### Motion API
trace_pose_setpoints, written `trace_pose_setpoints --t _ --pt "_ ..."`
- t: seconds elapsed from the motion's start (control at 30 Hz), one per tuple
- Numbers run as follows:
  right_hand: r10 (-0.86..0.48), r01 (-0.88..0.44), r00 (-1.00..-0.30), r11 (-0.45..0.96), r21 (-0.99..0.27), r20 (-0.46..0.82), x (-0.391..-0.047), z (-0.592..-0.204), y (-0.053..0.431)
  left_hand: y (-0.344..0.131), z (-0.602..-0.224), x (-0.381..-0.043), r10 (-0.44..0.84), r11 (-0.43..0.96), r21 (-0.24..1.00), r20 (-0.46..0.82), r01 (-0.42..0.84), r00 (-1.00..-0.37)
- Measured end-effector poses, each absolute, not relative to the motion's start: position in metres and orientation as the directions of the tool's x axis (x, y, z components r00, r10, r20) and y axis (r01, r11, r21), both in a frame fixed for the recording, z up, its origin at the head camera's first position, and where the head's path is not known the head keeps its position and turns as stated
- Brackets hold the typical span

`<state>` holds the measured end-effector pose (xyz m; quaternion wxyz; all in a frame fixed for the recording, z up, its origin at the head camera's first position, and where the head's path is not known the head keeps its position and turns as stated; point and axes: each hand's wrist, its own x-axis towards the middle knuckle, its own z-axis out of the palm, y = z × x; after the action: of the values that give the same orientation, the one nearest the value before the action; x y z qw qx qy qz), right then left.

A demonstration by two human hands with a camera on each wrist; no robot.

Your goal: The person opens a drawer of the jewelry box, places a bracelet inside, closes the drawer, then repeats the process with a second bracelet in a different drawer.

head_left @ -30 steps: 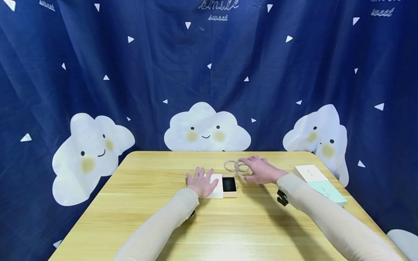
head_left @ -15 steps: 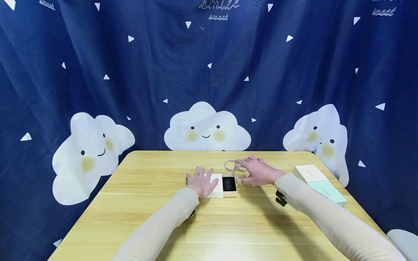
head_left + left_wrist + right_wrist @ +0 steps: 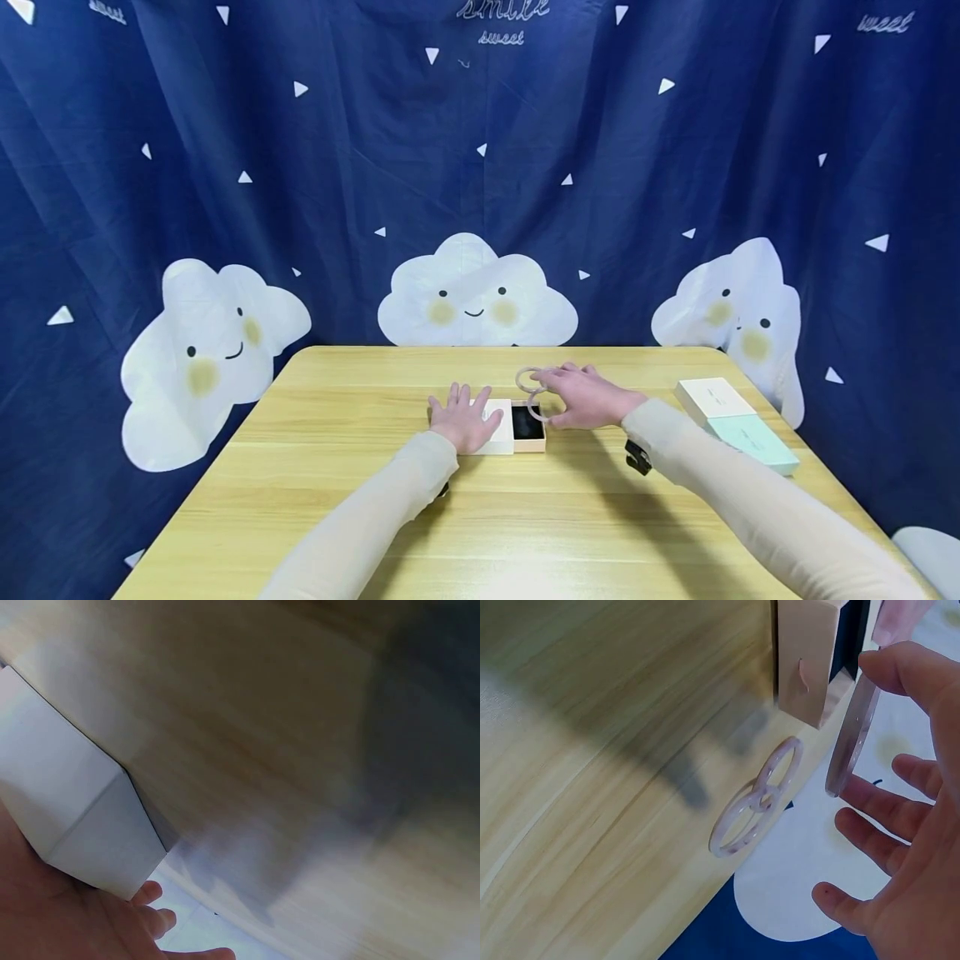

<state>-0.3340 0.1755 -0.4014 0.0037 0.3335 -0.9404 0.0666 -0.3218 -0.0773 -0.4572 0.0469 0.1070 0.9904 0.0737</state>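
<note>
My left hand [image 3: 463, 427] rests on the white box sleeve [image 3: 502, 442] with its fingers spread. A pink drawer [image 3: 531, 447] lined in black sticks out of the sleeve's right side. My right hand [image 3: 588, 398] pinches one pale bangle [image 3: 849, 746] between thumb and a finger, beside the drawer's open end. Beyond it, two more bangles [image 3: 718, 829] lie overlapping on the table. In the left wrist view the palm [image 3: 60, 922] lies along the sleeve's top and side.
On the right of the wooden table [image 3: 337, 467] lie a white box [image 3: 715, 398] and a mint-green box [image 3: 753, 443], end to end. A dark blue curtain [image 3: 337, 167] with smiling clouds hangs behind the far edge.
My right hand has moved left with the pinched bangle, bringing it from the other bangles to the drawer's right end. The left hand stays in place on the sleeve.
</note>
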Motion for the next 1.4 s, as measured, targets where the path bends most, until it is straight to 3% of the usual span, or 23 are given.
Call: trace_pose_setpoints --t 0.87,1.4 --pt "-0.628 -0.629 -0.772 0.777 -0.021 -0.100 -0.338 -0.400 0.139 -0.077 -0.457 -0.321 0.223 0.962 0.180 -0.074 0.207 -0.972" --pt "-0.617 -0.624 -0.779 0.780 0.046 -0.111 -0.333 -0.400 0.122 -0.078 -0.457 -0.320 0.221 0.964 0.166 -0.075 0.206 -0.972"
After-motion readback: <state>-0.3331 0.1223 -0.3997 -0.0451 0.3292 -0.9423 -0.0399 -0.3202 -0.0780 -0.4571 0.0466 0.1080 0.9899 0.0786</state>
